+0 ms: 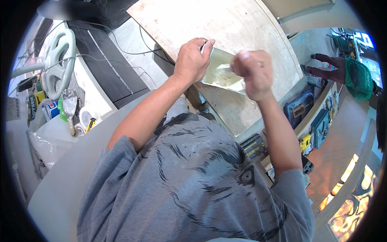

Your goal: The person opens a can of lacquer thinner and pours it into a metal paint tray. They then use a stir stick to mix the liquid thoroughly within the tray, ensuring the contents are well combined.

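My left hand (191, 61) grips the left rim of an open, rectangular, pale container (219, 59), thumb along its edge. The container's inside looks pale yellowish, with a whitish blurred patch near the right side. Over its right end, my right hand (258, 74) is closed like a fist and smeared by motion. Whatever those fingers may hold is hidden. Both hands are above a light, stained wooden board (242, 24).
To the left are a pale handwheel (58, 64), a dark ribbed machine bed (102, 60), loose cables, and a brush (71, 125) among bags. Tool cases (298, 108) fill a shelf at right. Beyond it is another person in a green top (358, 78).
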A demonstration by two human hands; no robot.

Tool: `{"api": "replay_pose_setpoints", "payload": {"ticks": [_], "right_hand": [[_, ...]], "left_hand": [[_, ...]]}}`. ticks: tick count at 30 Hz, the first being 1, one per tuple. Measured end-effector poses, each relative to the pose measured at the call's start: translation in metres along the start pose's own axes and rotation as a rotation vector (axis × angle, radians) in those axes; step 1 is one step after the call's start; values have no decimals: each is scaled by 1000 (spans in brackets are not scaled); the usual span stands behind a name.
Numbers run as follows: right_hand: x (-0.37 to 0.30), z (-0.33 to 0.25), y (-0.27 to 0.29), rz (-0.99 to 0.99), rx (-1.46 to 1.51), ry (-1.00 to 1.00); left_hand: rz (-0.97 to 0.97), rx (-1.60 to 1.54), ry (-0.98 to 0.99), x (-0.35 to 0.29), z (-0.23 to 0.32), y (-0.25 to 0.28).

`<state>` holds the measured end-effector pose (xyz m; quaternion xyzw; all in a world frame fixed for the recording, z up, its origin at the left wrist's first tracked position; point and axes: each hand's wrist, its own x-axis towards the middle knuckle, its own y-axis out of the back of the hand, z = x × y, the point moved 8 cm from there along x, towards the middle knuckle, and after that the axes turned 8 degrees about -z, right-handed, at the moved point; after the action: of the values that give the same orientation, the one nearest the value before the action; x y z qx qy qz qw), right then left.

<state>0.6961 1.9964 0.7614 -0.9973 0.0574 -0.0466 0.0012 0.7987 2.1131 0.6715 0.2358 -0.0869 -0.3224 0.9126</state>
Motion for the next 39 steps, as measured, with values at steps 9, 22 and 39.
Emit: {"api": "replay_pose_setpoints", "payload": {"ticks": [9, 22, 39], "right_hand": [[12, 38, -31, -314, -292, 101], [-31, 62, 40, 232, -178, -206], [-4, 17, -70, -360, -293, 235]], "left_hand": [[14, -34, -35, 0, 3, 3], [11, -16, 41, -3, 1, 2], [-3, -14, 10, 2, -3, -2]]}}
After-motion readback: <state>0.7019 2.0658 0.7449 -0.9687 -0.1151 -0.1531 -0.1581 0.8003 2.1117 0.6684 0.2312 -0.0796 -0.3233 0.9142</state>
